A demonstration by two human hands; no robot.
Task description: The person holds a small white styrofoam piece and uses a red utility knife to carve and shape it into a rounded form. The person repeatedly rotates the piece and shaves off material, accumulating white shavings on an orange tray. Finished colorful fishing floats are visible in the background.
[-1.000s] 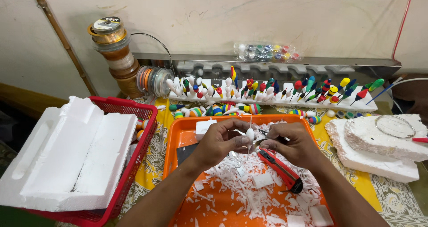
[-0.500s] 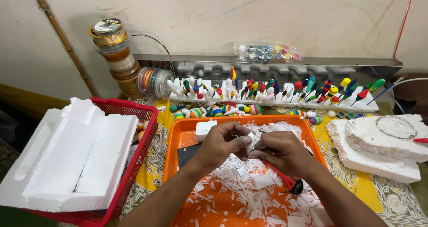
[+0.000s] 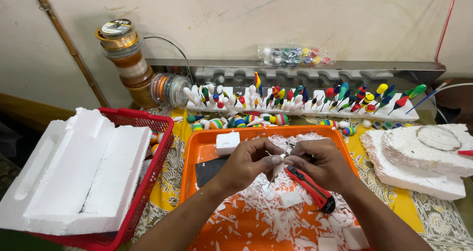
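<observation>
1. Your table wears a yellow patterned cloth [image 3: 175, 169] and stands against a plain pale wall [image 3: 315, 19]; a grey ledge [image 3: 315, 66] runs along the wall's foot.
2. At the back, a white foam strip [image 3: 315, 112] holds a row of painted floats [image 3: 340, 94] stuck upright, and spools of line [image 3: 125, 59] are stacked at its left end.
3. On your left, a red basket [image 3: 156, 147] holds big foam blocks [image 3: 79, 172]; on your right, more foam slabs [image 3: 423, 162] lie on the cloth with a wire ring [image 3: 438, 136] on top.
4. In front of you, the orange tray [image 3: 194, 152] is littered with white foam shavings [image 3: 276, 211] (plus a small foam cube [image 3: 227, 142] near its far left corner).
5. Your left hand [image 3: 246, 165] pinches a small white foam piece [image 3: 277, 166] over the tray's middle, fingers closed on it.
6. Your right hand [image 3: 320, 165] meets it from the other side, touching the piece, and is closed around a red utility knife [image 3: 310, 187] whose handle sticks out below the palm.
</observation>
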